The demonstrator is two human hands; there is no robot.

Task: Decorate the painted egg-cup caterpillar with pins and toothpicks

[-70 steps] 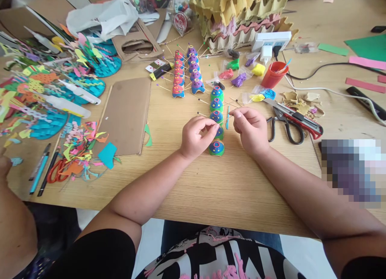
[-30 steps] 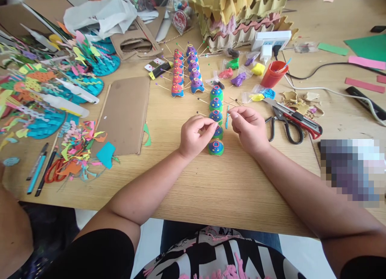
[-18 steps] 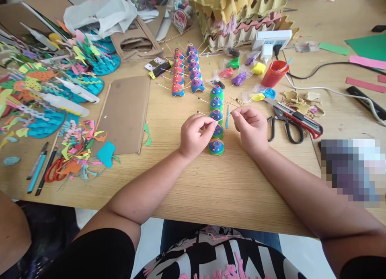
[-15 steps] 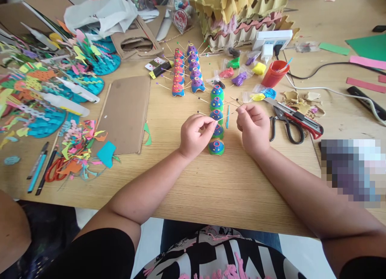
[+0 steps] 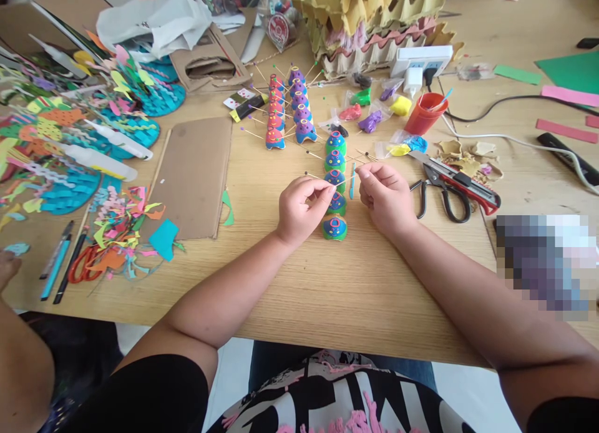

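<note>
My left hand (image 5: 303, 209) pinches a thin wooden toothpick (image 5: 345, 181) between thumb and forefinger. At the toothpick's far end, the fingertips of my right hand (image 5: 387, 199) are closed on its tip, which they hide. Just beneath both hands stands a green-and-blue egg-carton caterpillar (image 5: 335, 228), a row of painted humps with pink rings and small dots. Toothpicks with dark ball tips stick out of its sides, and my left hand covers part of it. A small blue stick (image 5: 352, 183) lies to its right.
Red (image 5: 275, 138) and purple (image 5: 306, 131) caterpillars stand behind. Bagged coloured clay (image 5: 370, 121), an orange cup (image 5: 425, 116), scissors (image 5: 456, 202) and a utility knife (image 5: 468, 182) lie rightward. Leftward are cardboard (image 5: 194, 177), paper scraps (image 5: 126, 233) and another person's hand (image 5: 8, 267).
My right hand has moved left and its fingertips now meet the toothpick's end. My left hand has barely moved. Another person's hand has come into view at the left edge.
</note>
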